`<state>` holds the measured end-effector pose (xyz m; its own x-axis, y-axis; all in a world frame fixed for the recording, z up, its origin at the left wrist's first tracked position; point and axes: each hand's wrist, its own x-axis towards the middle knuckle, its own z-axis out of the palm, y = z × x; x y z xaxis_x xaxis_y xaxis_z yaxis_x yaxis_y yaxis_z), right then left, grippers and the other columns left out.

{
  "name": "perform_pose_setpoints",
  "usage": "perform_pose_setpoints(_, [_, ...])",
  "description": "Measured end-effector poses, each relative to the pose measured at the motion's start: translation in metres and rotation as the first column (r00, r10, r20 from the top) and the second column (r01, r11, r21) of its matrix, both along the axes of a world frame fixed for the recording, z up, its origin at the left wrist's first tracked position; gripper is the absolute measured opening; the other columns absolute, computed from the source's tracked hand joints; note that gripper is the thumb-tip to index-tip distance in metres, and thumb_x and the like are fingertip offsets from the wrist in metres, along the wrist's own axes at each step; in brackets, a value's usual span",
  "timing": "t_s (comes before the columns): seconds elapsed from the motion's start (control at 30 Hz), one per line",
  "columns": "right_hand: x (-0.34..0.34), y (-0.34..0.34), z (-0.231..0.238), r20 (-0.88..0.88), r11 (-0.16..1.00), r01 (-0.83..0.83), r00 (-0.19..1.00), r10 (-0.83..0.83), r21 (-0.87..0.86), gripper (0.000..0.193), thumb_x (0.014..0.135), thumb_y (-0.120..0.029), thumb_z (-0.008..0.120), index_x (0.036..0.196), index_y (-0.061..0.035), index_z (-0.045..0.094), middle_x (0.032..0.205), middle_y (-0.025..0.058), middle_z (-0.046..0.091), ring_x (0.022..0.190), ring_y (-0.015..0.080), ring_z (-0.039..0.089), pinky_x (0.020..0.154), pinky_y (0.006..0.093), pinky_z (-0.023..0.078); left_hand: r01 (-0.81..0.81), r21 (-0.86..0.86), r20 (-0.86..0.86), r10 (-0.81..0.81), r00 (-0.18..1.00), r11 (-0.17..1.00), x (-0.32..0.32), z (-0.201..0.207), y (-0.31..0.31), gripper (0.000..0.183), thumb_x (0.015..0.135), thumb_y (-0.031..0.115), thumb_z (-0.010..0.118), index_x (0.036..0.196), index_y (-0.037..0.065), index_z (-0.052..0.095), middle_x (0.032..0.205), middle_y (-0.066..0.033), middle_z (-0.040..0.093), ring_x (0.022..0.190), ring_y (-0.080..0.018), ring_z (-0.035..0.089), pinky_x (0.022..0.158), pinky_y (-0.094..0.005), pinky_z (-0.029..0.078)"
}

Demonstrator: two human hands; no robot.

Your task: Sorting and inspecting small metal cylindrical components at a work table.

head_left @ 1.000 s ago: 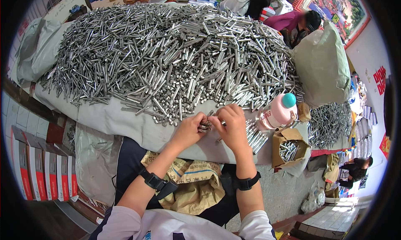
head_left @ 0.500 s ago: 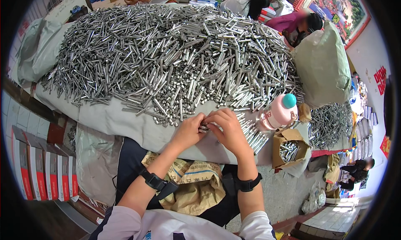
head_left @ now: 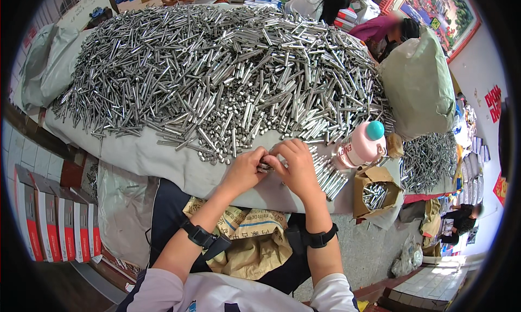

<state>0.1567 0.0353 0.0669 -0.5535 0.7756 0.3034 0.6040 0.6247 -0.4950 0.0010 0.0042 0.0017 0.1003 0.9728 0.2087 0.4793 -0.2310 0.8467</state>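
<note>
My left hand and my right hand meet over the cloth-covered table, at the near edge of a big heap of slender silver metal tubes. The left fingers are closed round small silver metal pieces, which show only in part. My right thumb and fingers press in on the same pieces. Fingers cover most of them, so I cannot tell how they fit together. Short silver metal pieces lie loose just beyond the left hand. Beside the right hand, similar tubes are spread in a row.
A pink bottle with a teal cap and an open cardboard box of metal pieces stand at the right. A full pale sack rests behind them. Brown sacking covers my lap. Other people work across the table.
My right hand has shifted slightly, its thumb and fingers drawing in closer on the metal pieces. The left hand keeps nearly the same place and grip.
</note>
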Motion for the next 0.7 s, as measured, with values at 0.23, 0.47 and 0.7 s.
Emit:
perform_pose_setpoints(0.23, [0.005, 0.002, -0.007, -0.187, 0.979, -0.202, 0.963, 0.195, -0.021, 0.017, 0.075, -0.005, 0.065, 0.091, -0.0037, 0.063, 0.094, 0.008, 0.061, 0.09, 0.0273, 0.054, 0.082, 0.037, 0.042, -0.004, 0.006, -0.043, 0.005, 0.999, 1.0, 0.0, 0.0, -0.001, 0.033, 0.067, 0.003, 0.069, 0.09, 0.004, 0.045, 0.076, -0.0148, 0.058, 0.076, -0.0369, 0.058, 0.064, -0.0442, 0.045])
perform_pose_setpoints(0.47, [0.005, 0.003, -0.005, -0.153, 0.98, -0.2, 0.969, 0.195, -0.019, 0.016, 0.074, -0.004, 0.065, 0.09, -0.0031, 0.062, 0.089, 0.0083, 0.059, 0.085, 0.0278, 0.054, 0.079, 0.0369, 0.042, -0.012, -0.018, -0.049, 0.011, 0.999, 1.0, 0.0, 0.002, 0.0, 0.034, 0.066, 0.002, 0.069, 0.09, 0.004, 0.046, 0.075, -0.014, 0.058, 0.075, -0.0358, 0.059, 0.063, -0.0434, 0.045])
perform_pose_setpoints(0.7, [-0.001, -0.001, -0.003, -0.099, 0.995, -0.1, 0.99, 0.102, 0.022, 0.012, 0.076, -0.008, 0.064, 0.088, -0.0047, 0.061, 0.079, 0.0077, 0.057, 0.079, 0.0272, 0.054, 0.074, 0.0368, 0.041, -0.015, 0.028, -0.034, 0.016, 0.999, 0.999, 0.0, 0.0, 0.0, 0.034, 0.066, 0.002, 0.07, 0.092, 0.004, 0.047, 0.076, -0.0138, 0.059, 0.074, -0.0336, 0.06, 0.062, -0.0409, 0.047])
